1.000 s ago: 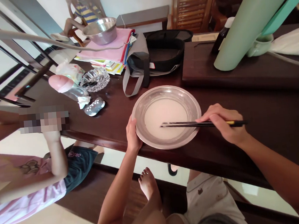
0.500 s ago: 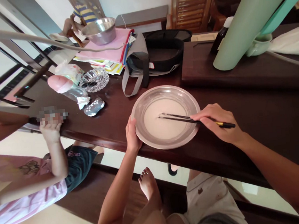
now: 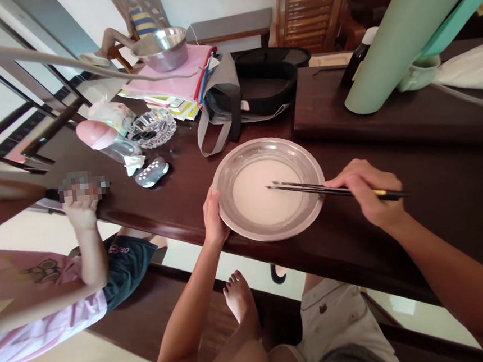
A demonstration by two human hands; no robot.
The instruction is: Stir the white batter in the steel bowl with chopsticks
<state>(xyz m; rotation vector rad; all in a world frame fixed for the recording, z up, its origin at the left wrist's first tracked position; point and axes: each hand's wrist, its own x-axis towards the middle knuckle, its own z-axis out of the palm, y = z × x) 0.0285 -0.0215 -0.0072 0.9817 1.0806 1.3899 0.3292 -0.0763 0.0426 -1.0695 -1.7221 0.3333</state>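
A wide metal basin (image 3: 232,221) stands on the dark wooden table near its front edge. White liquid (image 3: 260,202) fills its bottom. My left hand (image 3: 214,214) grips the basin's left rim, thumb on top and fingers underneath, partly hidden. In my right hand (image 3: 371,192) is a pair of black chopsticks (image 3: 314,188) with a gold band near the thick ends. The fingers are closed around them, right of the basin. Their tips reach over the right rim into the white liquid, close together near its middle.
Left of the basin lie a game controller (image 3: 152,173), a pink-capped bottle (image 3: 102,139) and a glass ashtray (image 3: 154,128). Behind are a grey-black bag (image 3: 254,92) and a metal bowl (image 3: 162,51) on books. A green cylinder (image 3: 402,43) leans right. Another person's arm (image 3: 90,245) rests at left.
The chopsticks have swept through the white liquid, first left and upward with my right hand, then back to the right. My left hand and the basin have stayed in place.
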